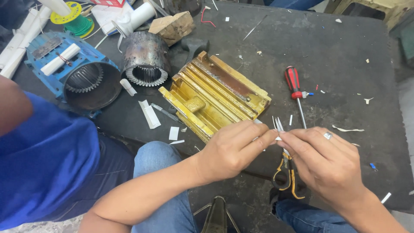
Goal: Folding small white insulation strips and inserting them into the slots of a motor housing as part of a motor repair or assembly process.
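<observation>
Two hands, left hand and right hand, pinch a small white paper strip between closed fingertips, mid-fold; next it needs a firm, even crease.

Light: you get even, soft brightness from above | shadows: faint, short under your hands | glare: dull sheen on yellow housing | focus: sharp centre | edges: slight wide-angle bend, blue sleeve soft
</observation>
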